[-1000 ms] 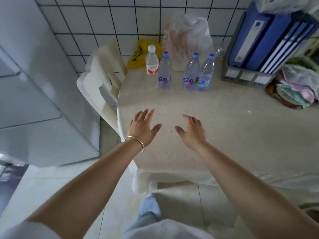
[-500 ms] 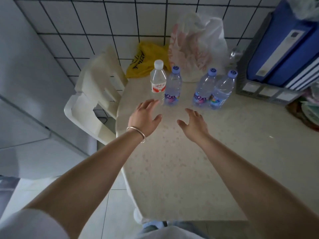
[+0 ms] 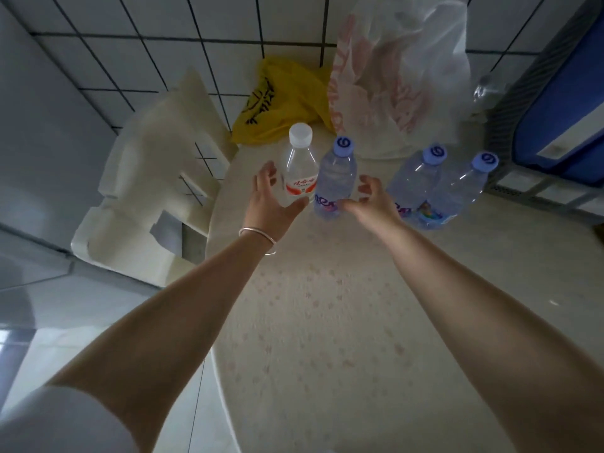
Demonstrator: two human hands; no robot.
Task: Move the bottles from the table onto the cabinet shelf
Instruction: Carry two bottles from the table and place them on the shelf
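Several water bottles stand upright in a row at the far side of the cream table [image 3: 327, 305]. Leftmost is a clear bottle with a white cap and red label [image 3: 300, 168]. Beside it is a blue-capped bottle with a purple label [image 3: 336, 179]. Two more blue-capped bottles [image 3: 416, 181] [image 3: 457, 194] stand to the right. My left hand [image 3: 269, 201], with a silver bangle on the wrist, is open just in front and left of the white-capped bottle. My right hand [image 3: 372, 204] is open between the second and third bottles, holding nothing.
A yellow bag [image 3: 277, 103] and a white plastic bag [image 3: 398, 76] lie behind the bottles against the tiled wall. A cream plastic chair [image 3: 147, 191] stands left of the table. Blue binders in a grey rack [image 3: 562, 103] sit at far right. A grey cabinet face [image 3: 39, 125] is at left.
Both hands have reached forward across the table to the bottles, fingers spread. The view has moved closer to the bottles.
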